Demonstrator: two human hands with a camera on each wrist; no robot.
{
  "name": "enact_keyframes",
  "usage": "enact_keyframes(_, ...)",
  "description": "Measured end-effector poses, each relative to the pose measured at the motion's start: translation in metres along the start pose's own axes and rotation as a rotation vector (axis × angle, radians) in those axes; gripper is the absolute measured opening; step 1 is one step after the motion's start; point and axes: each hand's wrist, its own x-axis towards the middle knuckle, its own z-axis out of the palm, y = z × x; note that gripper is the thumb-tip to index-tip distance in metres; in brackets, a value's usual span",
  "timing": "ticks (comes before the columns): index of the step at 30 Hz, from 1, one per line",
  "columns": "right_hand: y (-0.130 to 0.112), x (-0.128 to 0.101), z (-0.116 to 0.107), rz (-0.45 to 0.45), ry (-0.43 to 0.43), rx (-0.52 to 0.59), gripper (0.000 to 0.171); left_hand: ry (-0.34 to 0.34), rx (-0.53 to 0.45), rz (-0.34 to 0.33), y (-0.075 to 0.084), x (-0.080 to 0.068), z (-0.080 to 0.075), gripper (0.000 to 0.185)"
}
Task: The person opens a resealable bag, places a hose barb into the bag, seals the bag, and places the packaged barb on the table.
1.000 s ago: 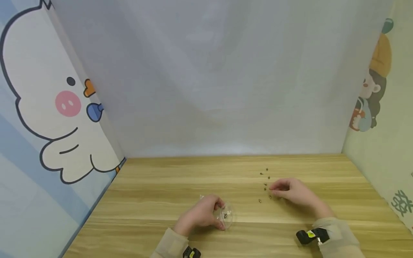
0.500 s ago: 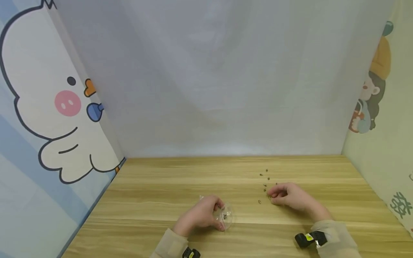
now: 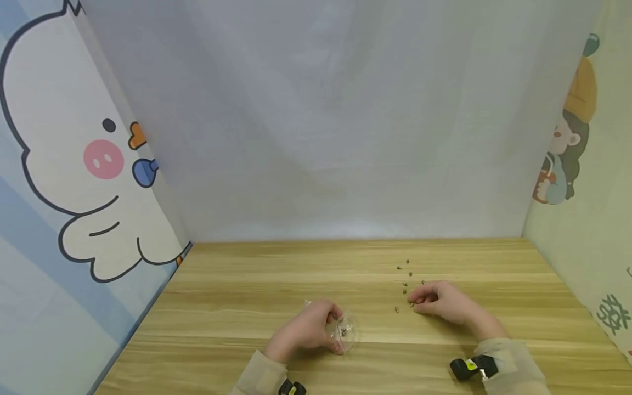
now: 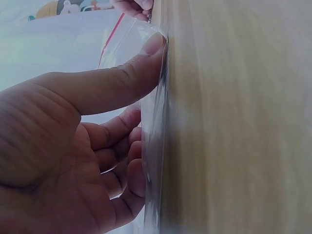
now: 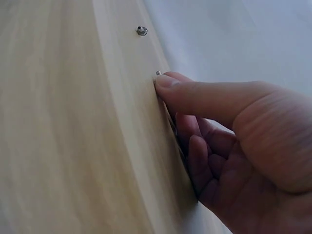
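Two hands work on a wooden table, and I describe them from the left side to the right. At the far left stands a wall panel with a cartoon duck. The left hand rests on the table near the front edge and grasps a small clear plastic bag; the thumb and the curled fingers pinch the thin film against the wood. In the left wrist view, the bag shows a red strip near its top. Some small dark pieces lie inside the bag. To the right of it, small metal screws are scattered on the table in a loose line. The right hand lies at the near end of this line, fingers curled, with the fingertips closed on one screw on the wood. Another screw lies apart from the fingertips. At the far right stands a panel with a cartoon girl.
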Motion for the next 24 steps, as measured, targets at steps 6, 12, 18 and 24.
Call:
enact_keyframes(6, -0.0009, 0.0007, 0.0009, -0.009, -0.002, -0.029, 0.017, 0.005, -0.004, -0.004, -0.0007, 0.0001, 0.0006, 0.062)
enact_keyframes(12, -0.0012, 0.0005, 0.0014, -0.008, 0.007, -0.042, 0.014, 0.013, -0.001, 0.009, 0.0001, -0.0006, 0.0001, 0.061)
enact_keyframes(18, -0.0023, -0.0003, 0.0022, -0.020, 0.019, -0.052, 0.013, 0.005, -0.018, 0.007, 0.0012, -0.0011, -0.0004, 0.060)
enact_keyframes(24, -0.0033, -0.0005, 0.0023, -0.035, 0.019, -0.055, 0.010, 0.006, -0.019, 0.001, 0.0003, -0.0014, 0.0000, 0.060)
